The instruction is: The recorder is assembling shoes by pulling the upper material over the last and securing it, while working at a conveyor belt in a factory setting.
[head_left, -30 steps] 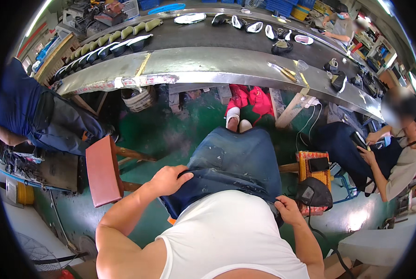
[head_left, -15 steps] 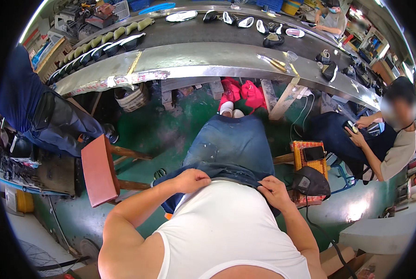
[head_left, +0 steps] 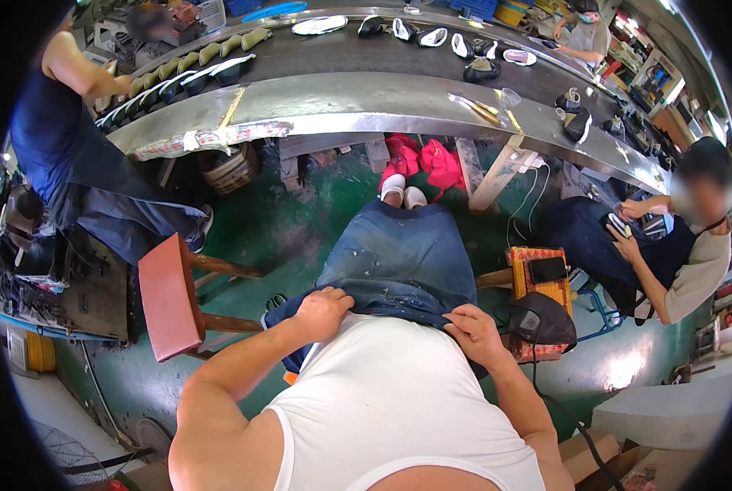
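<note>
A blue denim apron (head_left: 394,258) covers my lap and legs, its upper edge bunched at the waist over a white tank top (head_left: 398,393). My left hand (head_left: 325,313) is closed on the cloth at the left of that edge, knuckles up. At the other side my right hand (head_left: 473,331) pinches the same edge between thumb and fingers. Below the apron's far hem, my white shoes (head_left: 403,193) show on the green floor, near a pink-red cloth or bag (head_left: 441,168) under the bench.
A metal-edged bench (head_left: 358,106) ahead carries shoes and shoe forms, with brushes (head_left: 474,108) near its edge. A brown stool (head_left: 169,299) stands left; a phone (head_left: 548,270) and black cap (head_left: 542,317) lie on an orange seat right. Co-workers are at both sides and far right.
My left hand has shifted slightly, its knuckles now turned up over the apron edge. The person at left has leaned in toward the bench, reaching to the row of shoe forms.
</note>
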A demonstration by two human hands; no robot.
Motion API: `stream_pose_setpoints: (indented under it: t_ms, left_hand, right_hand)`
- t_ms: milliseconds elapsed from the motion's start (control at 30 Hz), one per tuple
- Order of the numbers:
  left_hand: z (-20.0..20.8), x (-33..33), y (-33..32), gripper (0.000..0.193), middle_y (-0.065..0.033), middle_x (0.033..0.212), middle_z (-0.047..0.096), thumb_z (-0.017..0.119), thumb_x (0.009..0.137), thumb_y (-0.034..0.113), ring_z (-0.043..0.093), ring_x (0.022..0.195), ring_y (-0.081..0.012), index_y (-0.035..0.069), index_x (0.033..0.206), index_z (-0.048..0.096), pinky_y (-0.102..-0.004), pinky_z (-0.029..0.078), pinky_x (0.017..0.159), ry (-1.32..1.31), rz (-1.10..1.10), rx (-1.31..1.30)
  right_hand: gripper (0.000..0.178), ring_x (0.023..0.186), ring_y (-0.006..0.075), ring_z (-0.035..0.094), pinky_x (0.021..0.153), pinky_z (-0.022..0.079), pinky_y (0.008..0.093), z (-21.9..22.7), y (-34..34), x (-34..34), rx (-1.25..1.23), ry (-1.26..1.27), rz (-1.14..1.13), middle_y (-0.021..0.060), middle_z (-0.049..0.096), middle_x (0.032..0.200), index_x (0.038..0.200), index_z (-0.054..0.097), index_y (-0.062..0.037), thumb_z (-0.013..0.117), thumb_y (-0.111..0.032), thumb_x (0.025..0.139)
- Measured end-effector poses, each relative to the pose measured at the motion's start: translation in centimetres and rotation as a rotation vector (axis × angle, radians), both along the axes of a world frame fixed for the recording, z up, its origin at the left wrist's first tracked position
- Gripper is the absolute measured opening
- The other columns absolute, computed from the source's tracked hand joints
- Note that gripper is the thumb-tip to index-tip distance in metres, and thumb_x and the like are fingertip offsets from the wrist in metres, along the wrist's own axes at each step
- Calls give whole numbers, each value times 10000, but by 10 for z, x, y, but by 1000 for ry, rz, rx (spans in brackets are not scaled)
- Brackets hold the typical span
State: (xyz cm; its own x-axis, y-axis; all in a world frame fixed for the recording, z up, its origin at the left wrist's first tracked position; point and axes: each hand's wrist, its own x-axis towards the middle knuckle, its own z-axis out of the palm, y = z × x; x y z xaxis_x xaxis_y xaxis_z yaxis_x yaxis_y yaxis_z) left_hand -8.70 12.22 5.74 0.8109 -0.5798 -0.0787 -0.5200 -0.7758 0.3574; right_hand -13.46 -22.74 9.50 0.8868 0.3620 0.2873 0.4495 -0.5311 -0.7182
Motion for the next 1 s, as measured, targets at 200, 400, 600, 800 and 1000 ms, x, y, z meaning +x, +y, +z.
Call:
stream_pose_setpoints:
  t_ms: [200, 400, 600, 800, 1000]
  left_hand:
    - [47, -5, 38, 147, -79, 927, 646, 660, 891, 98, 625, 809, -216, 53, 1027, 623, -308, 504, 746, 291, 76, -411]
    - [52, 10, 28, 166, -8, 901, 627, 641, 948, 130, 568, 852, -85, 39, 1087, 624, -257, 480, 776, 882, 10, -438]
    - [46, 76, 25, 233, -28, 956, 650, 631, 959, 125, 586, 883, -100, -23, 1138, 610, -274, 494, 806, 904, 133, -565]
    - [87, 183, 12, 207, -3, 933, 641, 640, 949, 92, 571, 859, -67, -12, 1126, 615, -255, 491, 775, 670, 264, -605]
    - [116, 381, -33, 226, -12, 900, 643, 625, 957, 191, 574, 811, -83, -1, 1077, 641, -261, 495, 746, 340, 342, -653]
  right_hand:
    - [175, 820, 283, 638, 709, 517, 336, 0, -3, 0, 31, -13, -24, 113, 650, 919, 991, 710, -29, 735, -75, 824]
    - [145, 822, 259, 648, 731, 509, 319, 19, -27, -13, 119, 190, -19, 118, 668, 888, 979, 709, 3, 708, -61, 849]
    - [201, 777, 141, 614, 696, 485, 253, -6, -29, 44, 341, 285, -288, 83, 669, 931, 1092, 682, -4, 648, -102, 920]
    - [218, 824, 205, 641, 728, 516, 298, 4, -21, 228, 248, -253, -469, 124, 659, 975, 1113, 655, -14, 648, -122, 924]
    - [387, 1137, 373, 544, 978, 434, 459, 27, -55, 401, -171, -552, -551, 176, 588, 1184, 1197, 595, -30, 691, -169, 848]
